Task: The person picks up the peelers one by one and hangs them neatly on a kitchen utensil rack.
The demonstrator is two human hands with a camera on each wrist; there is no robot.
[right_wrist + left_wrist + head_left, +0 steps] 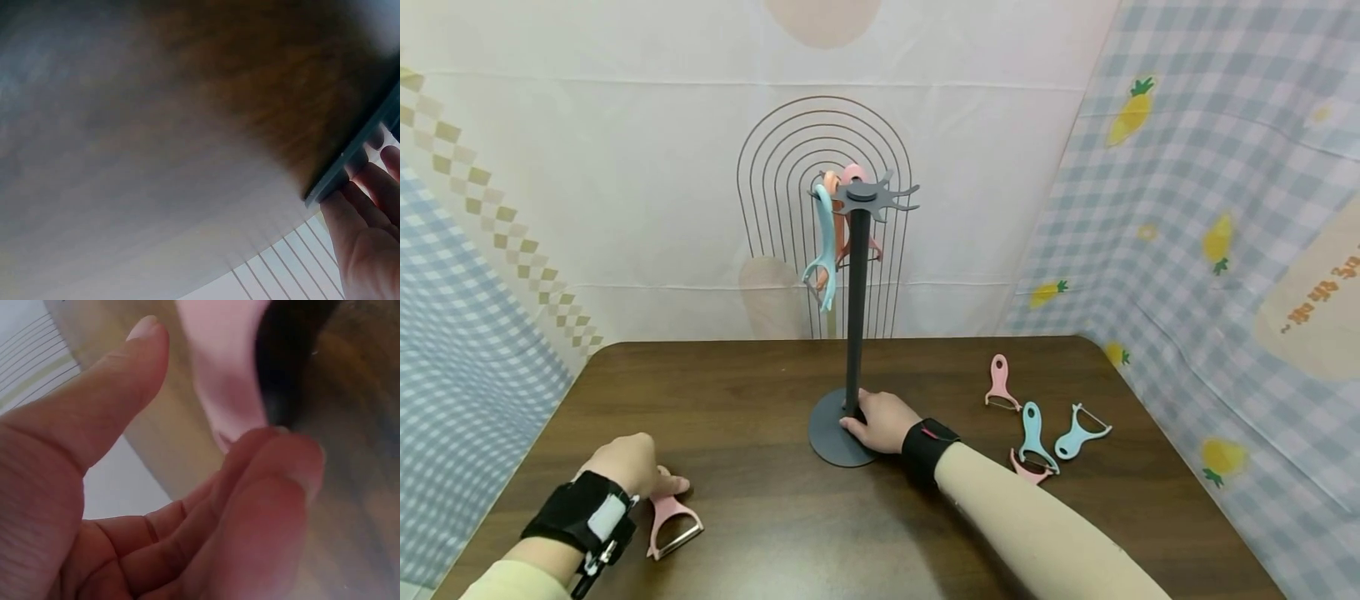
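Note:
My left hand (625, 464) is at a pink peeler (672, 521) lying on the left of the table, its blade end toward me. In the left wrist view, the curled fingertips (269, 462) are right at the pink peeler (228, 369), while the thumb stands apart from them. At the middle, my right hand (887, 421) holds a dark grey hook stand (856, 308) low down, thumb and forefinger either side of the pole's foot over the round base (835, 437). A light blue peeler (826, 242), an orange peeler (838, 218) and a pink peeler (853, 173) hang from its hooks.
Toward the table's right lie an upper pink peeler (999, 379), a light blue peeler (1032, 429) overlapping a lower pink peeler (1026, 472), and another light blue peeler (1075, 437). Behind the brown table (715, 383) hangs a white cloth (625, 167); checked cloth (1150, 250) borders the right.

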